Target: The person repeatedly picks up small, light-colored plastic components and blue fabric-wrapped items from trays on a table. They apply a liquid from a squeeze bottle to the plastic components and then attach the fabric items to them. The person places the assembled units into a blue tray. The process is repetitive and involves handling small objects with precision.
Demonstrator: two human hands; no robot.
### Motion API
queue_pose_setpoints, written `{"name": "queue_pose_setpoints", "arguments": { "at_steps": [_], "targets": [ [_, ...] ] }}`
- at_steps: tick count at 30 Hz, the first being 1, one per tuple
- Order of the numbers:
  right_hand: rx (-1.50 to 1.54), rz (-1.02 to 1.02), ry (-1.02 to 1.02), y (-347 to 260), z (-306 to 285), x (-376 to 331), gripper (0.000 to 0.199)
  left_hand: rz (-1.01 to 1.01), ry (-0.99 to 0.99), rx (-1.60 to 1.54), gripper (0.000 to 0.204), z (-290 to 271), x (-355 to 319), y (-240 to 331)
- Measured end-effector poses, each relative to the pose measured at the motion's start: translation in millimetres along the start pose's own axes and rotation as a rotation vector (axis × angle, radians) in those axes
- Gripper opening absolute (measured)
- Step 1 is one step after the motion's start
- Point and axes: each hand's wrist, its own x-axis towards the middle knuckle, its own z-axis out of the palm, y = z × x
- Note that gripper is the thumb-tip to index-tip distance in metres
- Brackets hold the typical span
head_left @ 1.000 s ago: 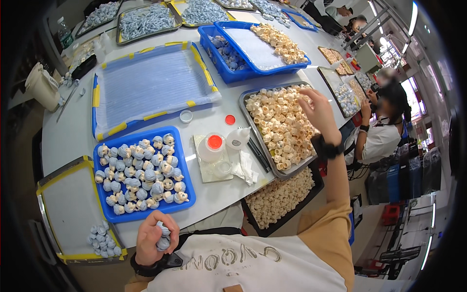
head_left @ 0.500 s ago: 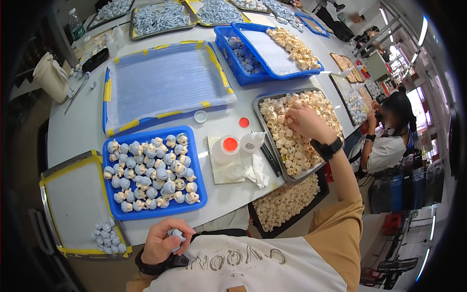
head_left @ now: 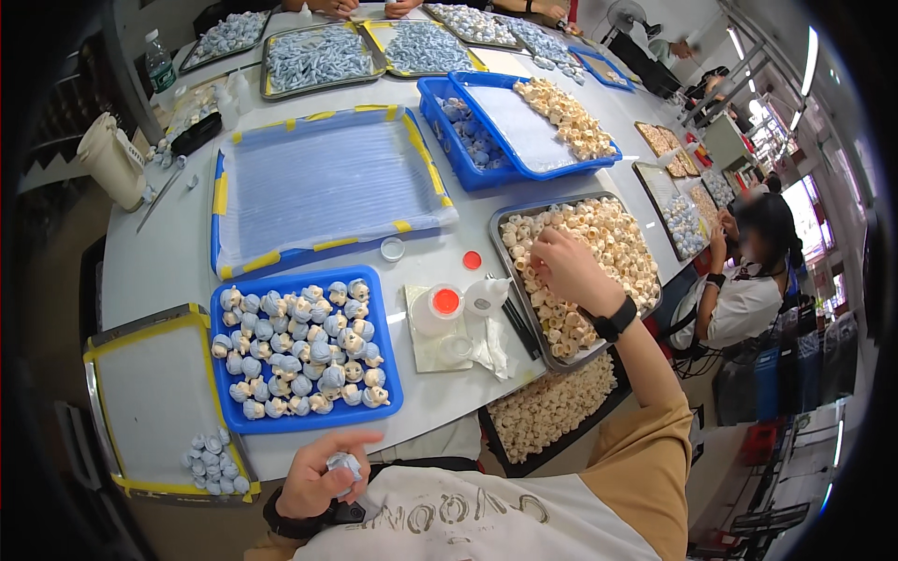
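Note:
Close to my body, my left hand (head_left: pixel 316 475) is closed around a pale blue doll hair piece (head_left: pixel 345 466), its index finger stretched out past it. My right hand (head_left: pixel 572 273) reaches into a metal tray (head_left: pixel 644 309) heaped with hollow cream doll head pieces (head_left: pixel 599 224). Its fingers are bent together at the pile's left side; whatever lies between them is hidden. Before my left hand stands a blue tray (head_left: pixel 397 393) holding rows of small doll heads (head_left: pixel 309 341) with blue hair and cream faces. Several blue hair pieces (head_left: pixel 213 465) lie on a yellow-taped tray (head_left: pixel 150 393) at the left.
A white jar with red contents (head_left: pixel 445 301), a squeeze bottle (head_left: pixel 486 295) and crumpled tissue (head_left: pixel 490 355) stand mid-table. Beyond is a large lined tray (head_left: pixel 327 178); stacked blue bins (head_left: pixel 468 168) sit farther back. Below the table edge is a black tray (head_left: pixel 552 402). A co-worker (head_left: pixel 739 271) sits right.
My right hand has shifted slightly left and down over the cream pieces. My left index finger has straightened away from the blue hair piece. Other people's hands now show at the far edge.

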Motion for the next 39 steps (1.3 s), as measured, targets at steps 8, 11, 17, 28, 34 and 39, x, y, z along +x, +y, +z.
{"name": "queue_pose_setpoints", "arguments": {
  "at_steps": [8, 11, 17, 28, 34, 39],
  "targets": [
    [0.081, 0.098, 0.202, -9.3, -22.0, -29.7, 0.012, 0.038, 0.005, -0.066, 0.023, 3.2, 2.7, -8.1],
    [0.036, 0.083, 0.188, -10.0, -18.6, -34.0, 0.014, 0.055, 0.002, -0.068, 0.025, 3.0, 7.1, -8.7],
    [0.090, 0.043, 0.090, -41.9, -13.8, -30.8, 0.020, 0.181, 0.055, -0.001, 0.032, 3.5, 7.8, -15.3],
    [-0.025, -0.029, 0.069, -28.5, 2.0, -9.8, 0.015, 0.110, 0.004, 0.078, 0.035, 12.8, 16.2, 2.7],
    [0.341, 0.231, 0.288, -59.5, -46.5, -45.2, 0.022, 0.059, -0.002, 0.007, 0.032, 14.9, 12.2, 4.1],
    [1.598, -0.024, 0.204, -128.4, -30.7, -93.9, 0.021, 0.000, -0.079, 0.036, 0.033, 14.9, 17.1, -2.6]
  ]
}}
